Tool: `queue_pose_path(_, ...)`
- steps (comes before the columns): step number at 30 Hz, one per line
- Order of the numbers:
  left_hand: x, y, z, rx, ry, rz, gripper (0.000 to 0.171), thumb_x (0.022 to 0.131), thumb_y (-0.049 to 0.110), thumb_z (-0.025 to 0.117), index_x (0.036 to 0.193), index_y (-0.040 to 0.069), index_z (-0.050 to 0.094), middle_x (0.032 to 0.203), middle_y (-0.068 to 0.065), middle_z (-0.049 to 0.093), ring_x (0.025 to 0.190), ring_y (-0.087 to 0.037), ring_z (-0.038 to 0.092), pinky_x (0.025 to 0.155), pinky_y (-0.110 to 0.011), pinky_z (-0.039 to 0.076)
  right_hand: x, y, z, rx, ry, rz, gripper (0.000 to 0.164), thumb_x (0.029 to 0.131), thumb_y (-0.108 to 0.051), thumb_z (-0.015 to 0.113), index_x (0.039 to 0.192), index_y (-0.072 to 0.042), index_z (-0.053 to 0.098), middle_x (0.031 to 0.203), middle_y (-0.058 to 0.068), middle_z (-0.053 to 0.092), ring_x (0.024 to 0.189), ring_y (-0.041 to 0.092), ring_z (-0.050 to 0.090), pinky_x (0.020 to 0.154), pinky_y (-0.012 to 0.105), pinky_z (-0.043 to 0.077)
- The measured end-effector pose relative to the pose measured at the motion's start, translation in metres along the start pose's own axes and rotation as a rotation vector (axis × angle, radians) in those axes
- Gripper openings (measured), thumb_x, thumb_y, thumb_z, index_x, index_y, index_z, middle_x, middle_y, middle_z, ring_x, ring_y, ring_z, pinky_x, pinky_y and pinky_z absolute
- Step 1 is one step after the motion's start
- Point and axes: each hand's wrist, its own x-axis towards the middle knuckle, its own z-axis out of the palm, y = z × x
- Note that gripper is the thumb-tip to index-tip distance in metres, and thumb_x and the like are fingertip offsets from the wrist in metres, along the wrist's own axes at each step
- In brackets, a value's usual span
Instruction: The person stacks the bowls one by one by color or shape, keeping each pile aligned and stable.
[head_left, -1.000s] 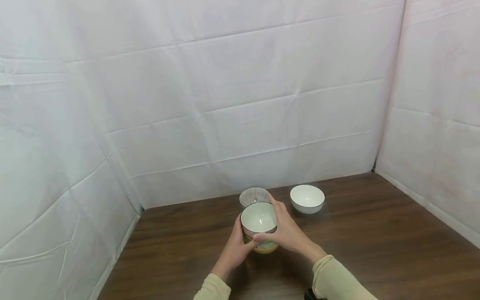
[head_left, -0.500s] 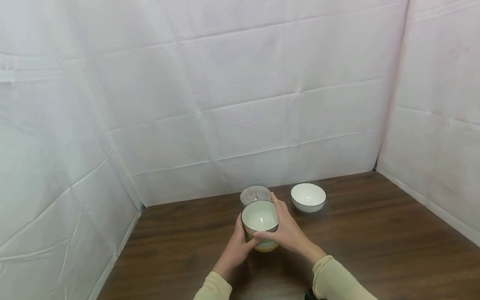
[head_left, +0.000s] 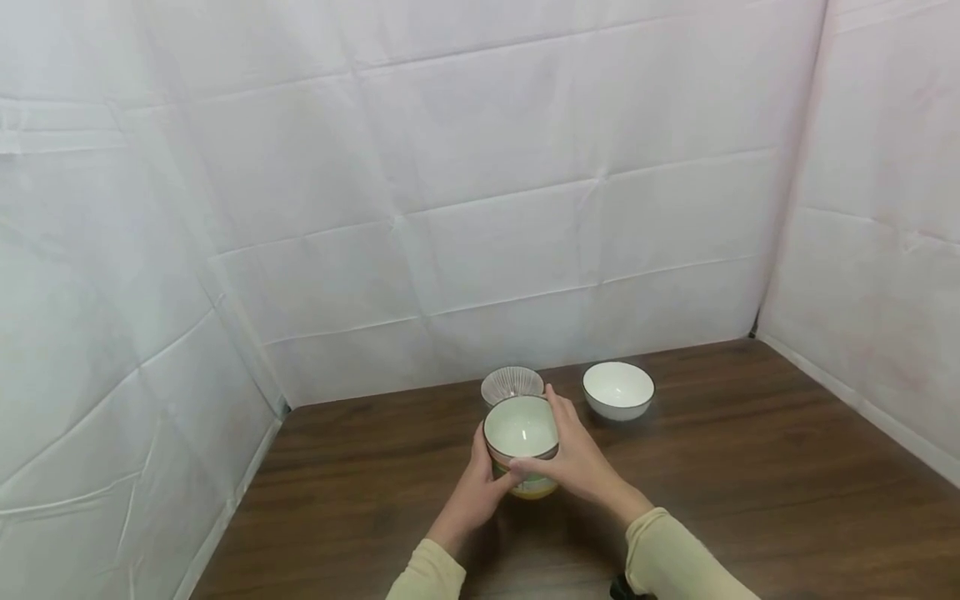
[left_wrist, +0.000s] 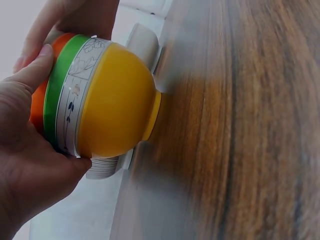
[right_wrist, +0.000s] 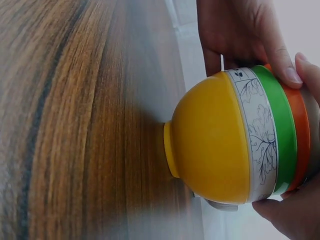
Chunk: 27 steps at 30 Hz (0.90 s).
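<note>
Both hands hold a stack of several nested bowls on the brown table. At the bottom sits a yellow bowl (left_wrist: 117, 100), its foot at the wood. Above it show a white band with leaf drawings, a green band (right_wrist: 280, 135) and an orange band (right_wrist: 299, 135). The top bowl (head_left: 521, 427) is white inside with a dark rim. My left hand (head_left: 476, 492) grips the stack's left side, thumb across the front. On the right, my right hand (head_left: 581, 458) curls round the upper bowls, its thumb by the left thumb in the head view.
Behind the stack stands a striped bowl (head_left: 512, 383), partly hidden. A white bowl with a dark rim (head_left: 618, 390) stands to its right. White cloth walls (head_left: 480, 208) enclose the table (head_left: 360, 475) at the back and sides.
The head view has shifted slightly, so the table and bowls appear a little higher. Both hands keep the same grip on the stack, with no other clear change.
</note>
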Motion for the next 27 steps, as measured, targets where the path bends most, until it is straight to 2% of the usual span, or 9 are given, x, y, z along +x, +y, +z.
queue_pose_path(7,0.0022,0.0029,-0.0002,-0.008,-0.005,0.008,0.094,0.092,0.034,0.062,0.150,-0.001,-0.003,0.155,-0.029,0.014,0.141,-0.040,0.019,0.113,-0.065,0.019,0.0015,-0.0034,-0.0037,0.001,0.013,-0.015,0.120,0.066,-0.052,0.080,0.151,0.000,0.014,0.147,0.023,0.032,0.124,0.033,0.044,0.098,0.059,0.046)
queue_pose_path(16,0.0023,0.0002,-0.0001,0.007,0.004,0.009,0.096,0.090,0.037,0.064,0.149,-0.002,-0.001,0.154,-0.030,0.015,0.140,-0.040,0.020,0.113,-0.065,0.019,0.0004,-0.0018,-0.0026,0.010,0.005,-0.011,0.119,0.066,-0.053,0.080,0.152,-0.002,0.014,0.148,0.022,0.031,0.125,0.033,0.044,0.098,0.060,0.045)
queue_pose_path(27,0.0003,-0.0023,0.0005,0.007,0.022,0.011,0.097,0.089,0.042,0.064,0.150,-0.001,0.002,0.153,-0.029,0.019,0.139,-0.040,0.024,0.112,-0.065,0.021,0.0016,0.0011,-0.0065,-0.055,-0.060,0.016,0.118,0.067,-0.059,0.076,0.151,-0.001,0.017,0.148,0.023,0.031,0.123,0.034,0.046,0.097,0.059,0.046)
